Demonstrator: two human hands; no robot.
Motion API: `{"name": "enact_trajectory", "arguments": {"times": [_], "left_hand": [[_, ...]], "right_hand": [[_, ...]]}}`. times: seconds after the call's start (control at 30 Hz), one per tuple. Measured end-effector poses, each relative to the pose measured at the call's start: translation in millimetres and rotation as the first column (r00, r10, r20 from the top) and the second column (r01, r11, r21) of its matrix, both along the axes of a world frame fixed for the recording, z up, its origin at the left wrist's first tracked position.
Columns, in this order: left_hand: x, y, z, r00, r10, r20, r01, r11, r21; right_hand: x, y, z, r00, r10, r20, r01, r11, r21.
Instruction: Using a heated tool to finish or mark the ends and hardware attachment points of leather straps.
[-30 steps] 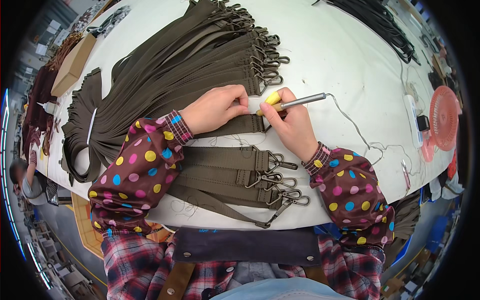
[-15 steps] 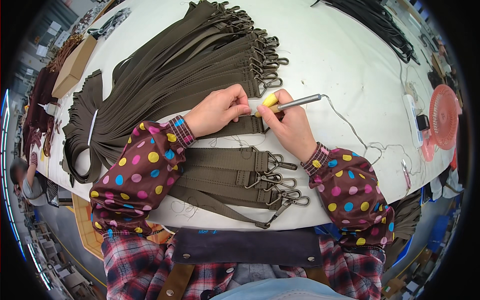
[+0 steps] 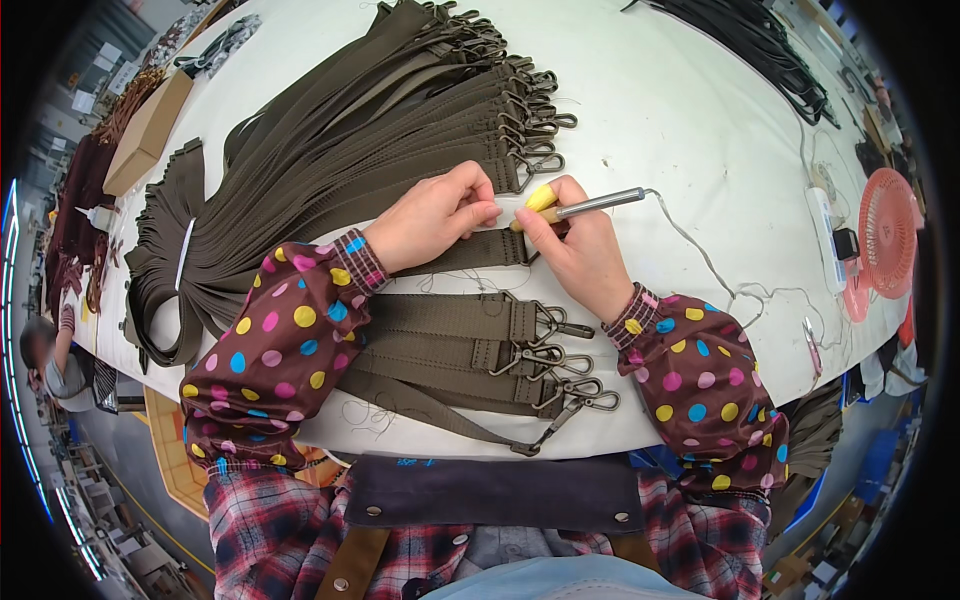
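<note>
My right hand (image 3: pixel 585 250) grips a corded, pen-shaped tool like a soldering iron (image 3: pixel 600 203), with a metal barrel and a light wooden-looking part near the fingertips. Something yellow (image 3: pixel 541 197) covers the index finger. Just left of it, my left hand (image 3: pixel 430 222) is pinched closed above a dark olive webbing strap (image 3: pixel 480 250); whatever its fingertips hold is too small to make out. The strap's stitched end lies below both hands. Nearer to me rest several more straps (image 3: pixel 440 325) with metal snap hooks (image 3: pixel 560 360). Loose threads lie around them.
A large bundle of straps (image 3: pixel 330 160), bound with a white tie (image 3: pixel 186 255), fills the left and far side of the white table (image 3: pixel 660 110). At right are a pink plastic basket (image 3: pixel 887 235), a power strip (image 3: pixel 826 240) and small snips (image 3: pixel 811 345). Black cords (image 3: pixel 750 50) lie far right.
Almost nothing differs. My left hand has shifted very slightly to the left and up; the right hand and its tool are practically still.
</note>
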State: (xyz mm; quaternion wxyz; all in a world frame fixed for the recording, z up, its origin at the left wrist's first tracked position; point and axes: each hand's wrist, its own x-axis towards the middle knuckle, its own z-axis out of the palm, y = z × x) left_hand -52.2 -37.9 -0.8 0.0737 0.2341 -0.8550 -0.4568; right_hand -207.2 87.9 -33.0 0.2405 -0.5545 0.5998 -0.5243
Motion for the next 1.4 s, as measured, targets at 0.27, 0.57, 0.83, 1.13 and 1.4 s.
{"name": "enact_trajectory", "arguments": {"times": [0.27,0.57,0.83,1.13,1.4], "left_hand": [[14.6,13.6,16.8,0.962,-0.086,0.259,0.198,0.873,-0.445],[19.1,35.4,6.9,0.996,-0.067,0.053,0.085,0.832,-0.549],[16.3,28.9,7.7,0.983,-0.157,0.097,0.182,0.915,-0.36],[18.7,16.8,-6.3,0.999,-0.054,0.005,0.051,0.974,0.219],[20.4,18.9,-9.4,0.995,-0.018,-0.094,0.062,0.875,0.48]], "right_hand": [[-5.7,4.7,11.7,0.982,-0.049,0.181,0.08,0.983,-0.165],[-1.7,15.3,18.7,0.99,0.074,0.117,-0.062,0.993,-0.104],[1.1,16.8,3.4,0.978,0.086,0.191,-0.086,0.996,-0.01],[0.7,18.5,0.5,0.98,0.108,0.166,-0.111,0.994,0.01],[1.6,17.7,-3.1,0.979,0.142,0.145,-0.146,0.989,0.018]]}}
